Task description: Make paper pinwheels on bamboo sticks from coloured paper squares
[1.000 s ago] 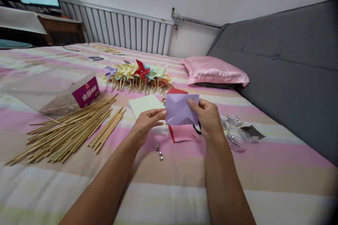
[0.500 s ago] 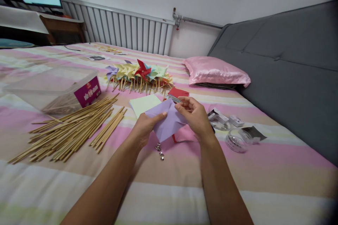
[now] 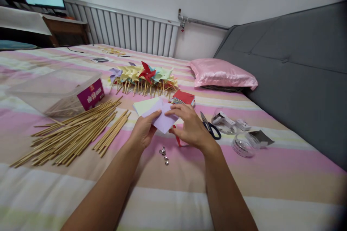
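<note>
Both hands grip one lilac paper sheet low over a striped bed.

The bed, in pink, cream and tan bands, carries everything. A loose pile of bamboo sticks lies at left, beside a clear plastic box with a magenta label. A row of finished paper pinwheels lies farther back, and a pink pillow against the grey headboard. The left hand pinches the near left edge of the lilac paper, thumb on top. The right hand closes over its right side, fingers curled on the sheet. The sheet is held just above a pale yellow sheet. Scissors lie just right of the right hand. Small metal pins lie near the wrists.
</note>
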`<state>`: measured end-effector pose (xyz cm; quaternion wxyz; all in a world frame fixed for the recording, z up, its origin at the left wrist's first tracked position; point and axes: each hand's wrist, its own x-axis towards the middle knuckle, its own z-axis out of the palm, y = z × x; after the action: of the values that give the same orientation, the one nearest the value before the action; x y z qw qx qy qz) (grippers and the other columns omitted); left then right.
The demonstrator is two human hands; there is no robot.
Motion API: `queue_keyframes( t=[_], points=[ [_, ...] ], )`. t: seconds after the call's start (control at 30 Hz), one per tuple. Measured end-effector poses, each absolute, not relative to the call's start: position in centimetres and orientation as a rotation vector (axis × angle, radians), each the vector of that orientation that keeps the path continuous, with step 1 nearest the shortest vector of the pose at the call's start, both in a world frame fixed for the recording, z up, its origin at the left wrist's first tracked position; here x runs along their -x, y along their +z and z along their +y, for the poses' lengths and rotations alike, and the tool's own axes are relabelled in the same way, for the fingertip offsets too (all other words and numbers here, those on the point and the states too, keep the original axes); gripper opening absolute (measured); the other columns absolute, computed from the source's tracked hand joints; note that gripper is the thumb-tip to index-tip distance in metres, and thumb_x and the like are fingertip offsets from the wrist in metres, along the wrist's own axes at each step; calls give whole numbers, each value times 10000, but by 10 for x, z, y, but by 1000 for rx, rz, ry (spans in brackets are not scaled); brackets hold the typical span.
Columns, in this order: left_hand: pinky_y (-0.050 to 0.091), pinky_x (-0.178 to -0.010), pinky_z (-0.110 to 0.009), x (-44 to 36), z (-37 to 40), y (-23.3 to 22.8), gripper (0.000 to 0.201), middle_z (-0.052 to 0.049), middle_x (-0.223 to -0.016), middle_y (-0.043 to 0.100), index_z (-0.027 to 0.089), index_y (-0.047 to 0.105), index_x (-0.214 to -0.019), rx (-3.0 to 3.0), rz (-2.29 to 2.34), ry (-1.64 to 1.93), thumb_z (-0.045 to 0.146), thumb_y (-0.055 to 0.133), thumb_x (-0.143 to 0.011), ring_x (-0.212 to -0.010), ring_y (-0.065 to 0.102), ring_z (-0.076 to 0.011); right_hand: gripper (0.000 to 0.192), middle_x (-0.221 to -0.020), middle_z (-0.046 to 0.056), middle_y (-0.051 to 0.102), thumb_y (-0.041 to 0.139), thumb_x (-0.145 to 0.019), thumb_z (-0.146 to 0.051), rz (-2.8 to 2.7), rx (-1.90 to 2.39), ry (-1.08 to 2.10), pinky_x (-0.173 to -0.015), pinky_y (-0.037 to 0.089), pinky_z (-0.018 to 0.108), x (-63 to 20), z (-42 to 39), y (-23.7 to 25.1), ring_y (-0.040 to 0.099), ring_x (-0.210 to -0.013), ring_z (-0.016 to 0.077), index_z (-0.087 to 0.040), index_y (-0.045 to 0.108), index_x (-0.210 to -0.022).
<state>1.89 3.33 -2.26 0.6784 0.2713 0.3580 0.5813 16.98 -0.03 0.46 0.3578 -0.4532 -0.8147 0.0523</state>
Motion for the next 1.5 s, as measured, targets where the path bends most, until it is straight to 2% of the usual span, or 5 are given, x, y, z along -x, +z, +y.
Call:
queue_keyframes(
  t=[0.17, 0.37, 0.63, 1.1, 1.5],
  points=[
    [493, -568, -203, -17, 31, -19, 210, -47, -761, 683, 107, 675, -843, -693, 750, 1233, 213, 726, -670, -609, 601, -113, 220, -917, 30, 703, 512, -793, -131, -1945, 1242, 170, -831, 422, 344, -165, 5, 0, 608, -908, 207, -223, 689, -886],
    [438, -503, -212, -11, 30, -11, 545, -86, -715, 658, 80, 687, -824, -856, 874, 1273, 599, 608, -678, -527, 565, -107, 195, -710, 16, 679, 560, -794, -338, -1392, 1248, 512, -663, 456, 299, -175, 12, -6, 615, -693, 189, -177, 668, -806],
    [427, -600, -232, -7, 36, -18, 478, -57, -792, 655, 122, 690, -836, -945, 862, 1357, 567, 646, -665, -656, 575, -127, 313, -796, 33, 722, 706, -661, -296, -1087, 1030, 1143, -710, 514, 314, -179, 10, -6, 660, -676, 173, -163, 641, -938],
    [473, -638, -251, -7, 35, -23, 391, -71, -901, 724, 139, 700, -915, -840, 873, 1184, 242, 801, -551, -699, 641, -161, 393, -838, 39, 694, 498, -853, -310, -1500, 1095, 1025, -678, 468, 290, -188, 6, 2, 635, -735, 146, -215, 457, -1233],
    [469, -607, -252, -2, 32, -18, 344, -92, -805, 729, 117, 713, -895, -955, 855, 948, 239, 778, -580, -643, 639, -169, 149, -940, 40, 676, 602, -798, -263, -1959, 995, 1086, -810, 466, 303, -206, -5, 10, 615, -892, 163, -194, 690, -896]
  ],
)
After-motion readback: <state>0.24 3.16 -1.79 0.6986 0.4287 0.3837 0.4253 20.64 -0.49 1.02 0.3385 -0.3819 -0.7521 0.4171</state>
